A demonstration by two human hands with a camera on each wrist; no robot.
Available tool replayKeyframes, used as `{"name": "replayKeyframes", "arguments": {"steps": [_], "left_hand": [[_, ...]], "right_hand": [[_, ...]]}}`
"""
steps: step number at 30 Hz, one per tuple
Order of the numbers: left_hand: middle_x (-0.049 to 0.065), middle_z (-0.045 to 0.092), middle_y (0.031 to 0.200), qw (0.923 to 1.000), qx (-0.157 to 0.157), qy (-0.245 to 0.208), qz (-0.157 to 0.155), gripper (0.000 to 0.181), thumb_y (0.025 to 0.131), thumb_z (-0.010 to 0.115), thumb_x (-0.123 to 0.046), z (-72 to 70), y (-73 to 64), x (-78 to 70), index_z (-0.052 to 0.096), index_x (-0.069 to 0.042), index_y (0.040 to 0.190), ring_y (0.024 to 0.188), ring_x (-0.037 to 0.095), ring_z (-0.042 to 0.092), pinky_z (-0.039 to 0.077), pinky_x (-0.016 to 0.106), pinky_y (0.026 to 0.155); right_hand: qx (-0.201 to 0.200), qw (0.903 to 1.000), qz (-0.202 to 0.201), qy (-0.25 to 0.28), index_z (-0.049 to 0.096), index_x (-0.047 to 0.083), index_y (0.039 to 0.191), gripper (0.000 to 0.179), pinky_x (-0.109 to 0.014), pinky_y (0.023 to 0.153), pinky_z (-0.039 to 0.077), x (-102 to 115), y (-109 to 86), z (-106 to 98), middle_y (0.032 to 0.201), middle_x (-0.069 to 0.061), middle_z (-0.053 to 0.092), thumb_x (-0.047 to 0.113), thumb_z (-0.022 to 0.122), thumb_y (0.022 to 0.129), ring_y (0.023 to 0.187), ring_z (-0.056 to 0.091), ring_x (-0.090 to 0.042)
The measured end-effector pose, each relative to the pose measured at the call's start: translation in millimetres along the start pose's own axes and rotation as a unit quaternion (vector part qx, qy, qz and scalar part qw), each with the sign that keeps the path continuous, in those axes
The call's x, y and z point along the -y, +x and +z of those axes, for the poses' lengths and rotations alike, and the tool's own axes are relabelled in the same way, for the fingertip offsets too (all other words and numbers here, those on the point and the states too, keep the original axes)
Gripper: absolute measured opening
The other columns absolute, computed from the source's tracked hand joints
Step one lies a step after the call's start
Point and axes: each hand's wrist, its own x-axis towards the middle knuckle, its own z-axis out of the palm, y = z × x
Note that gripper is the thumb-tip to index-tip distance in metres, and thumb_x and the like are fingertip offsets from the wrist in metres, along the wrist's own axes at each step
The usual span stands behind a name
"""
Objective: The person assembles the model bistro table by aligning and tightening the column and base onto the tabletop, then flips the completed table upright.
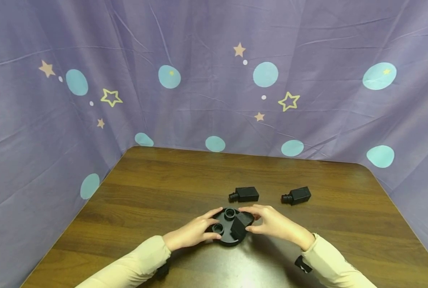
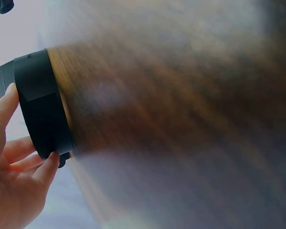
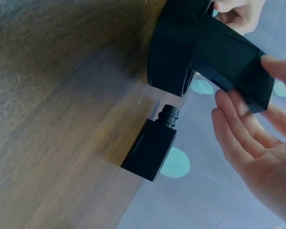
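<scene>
A round black base [image 1: 225, 232] sits on the table, with two raised ring sockets [image 1: 230, 213] showing on its top. My left hand [image 1: 190, 233] grips the base by its left side, thumb at the near edge and fingers spread along the rim. On the right part of the base, a black rectangular block [image 1: 239, 227] stands up from the top. Thumb and fingers of my right hand [image 1: 273, 224] pinch this block near its upper end, as the right wrist view also shows. The block's lower end is hidden at the base.
Behind the base lies a black block with a ridged threaded peg [image 1: 247, 194]. A second one like it [image 1: 300, 195] lies farther right. Both rest on the brown wooden table [image 1: 163, 180]. A purple curtain [image 1: 207, 100] with stars and dots hangs along the table's back and sides.
</scene>
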Motion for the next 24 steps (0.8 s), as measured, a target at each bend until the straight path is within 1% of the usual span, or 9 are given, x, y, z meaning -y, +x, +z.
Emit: {"name": "replayKeyframes", "arguments": {"steps": [2,5,9,12,14,17,20,22,24], "left_hand": [[0.013,0.029,0.140,1.0000,-0.001,0.001,0.002,0.050,0.085,0.056,-0.035,-0.7,0.0,-0.1,0.056,0.007,0.112,0.117,0.026,0.043,0.039,0.034,0.095],[0.012,0.029,0.141,1.0000,-0.001,-0.001,0.002,0.052,0.085,0.056,-0.037,-1.9,-0.3,-0.6,0.056,0.007,0.112,0.118,0.025,0.043,0.039,0.033,0.095],[0.012,0.029,0.141,1.0000,0.000,0.000,0.003,0.052,0.085,0.055,-0.038,-2.4,-0.7,-1.1,0.056,0.007,0.112,0.118,0.025,0.043,0.039,0.033,0.095],[0.013,0.029,0.140,1.0000,-0.002,0.003,0.005,0.052,0.085,0.055,-0.038,-1.7,-0.7,-0.8,0.057,0.007,0.112,0.118,0.025,0.043,0.039,0.033,0.095],[0.013,0.030,0.140,1.0000,-0.003,0.004,0.006,0.052,0.085,0.055,-0.038,-1.2,-0.9,-0.9,0.057,0.006,0.111,0.118,0.025,0.043,0.039,0.033,0.095],[0.012,0.030,0.140,1.0000,-0.003,0.002,0.004,0.051,0.085,0.055,-0.038,-0.8,-1.2,-1.0,0.057,0.006,0.111,0.117,0.024,0.044,0.040,0.032,0.094],[0.012,0.030,0.140,1.0000,-0.003,0.000,0.005,0.051,0.085,0.054,-0.039,-0.7,-1.2,-1.0,0.058,0.006,0.111,0.116,0.024,0.045,0.040,0.031,0.093],[0.012,0.030,0.140,1.0000,-0.003,-0.001,0.005,0.052,0.085,0.054,-0.039,-0.9,-1.2,-1.0,0.057,0.006,0.111,0.116,0.024,0.045,0.041,0.031,0.093],[0.013,0.030,0.140,1.0000,-0.003,-0.001,0.007,0.052,0.085,0.054,-0.039,-1.2,-1.3,-1.0,0.057,0.006,0.111,0.116,0.025,0.045,0.041,0.031,0.093]], "right_hand": [[0.002,1.0000,0.001,-0.001,0.052,0.000,0.120,0.045,-0.031,0.070,0.050,0.5,-0.6,-1.3,0.097,-0.005,0.061,0.019,0.065,0.080,0.080,0.057,-0.009],[-0.009,0.9999,0.001,-0.007,0.055,0.002,0.116,0.042,-0.033,0.070,0.050,1.1,-1.8,-1.5,0.093,-0.001,0.061,0.020,0.065,0.080,0.081,0.056,-0.009],[-0.031,0.9994,-0.002,-0.015,0.057,0.006,0.108,0.037,-0.032,0.071,0.050,1.5,-2.7,0.9,0.103,-0.005,0.059,0.025,0.067,0.078,0.083,0.057,-0.013],[-0.039,0.9992,0.005,-0.012,0.058,0.008,0.104,0.036,-0.030,0.068,0.051,1.6,-2.4,3.3,0.099,-0.005,0.061,0.029,0.069,0.076,0.079,0.058,-0.012],[-0.038,0.9992,0.006,-0.011,0.058,0.007,0.105,0.040,-0.027,0.064,0.050,2.2,-2.5,4.8,0.098,-0.004,0.061,0.031,0.069,0.076,0.075,0.057,-0.009],[-0.025,0.9994,-0.011,-0.023,0.056,0.005,0.113,0.050,-0.024,0.062,0.050,4.2,-2.8,6.1,0.099,-0.004,0.058,0.036,0.067,0.076,0.072,0.054,-0.007],[0.004,0.9988,-0.026,-0.041,0.052,0.007,0.122,0.056,-0.022,0.063,0.049,6.7,-3.6,5.2,0.096,-0.003,0.053,0.039,0.065,0.077,0.074,0.054,-0.007],[0.028,0.9986,-0.021,-0.040,0.051,0.008,0.124,0.057,-0.022,0.063,0.049,8.1,-4.1,3.2,0.093,0.000,0.049,0.036,0.067,0.077,0.075,0.056,-0.008],[0.046,0.9982,-0.013,-0.037,0.050,0.009,0.125,0.056,-0.022,0.064,0.049,9.4,-4.7,0.9,0.090,0.002,0.047,0.028,0.069,0.076,0.077,0.057,-0.009]]}}
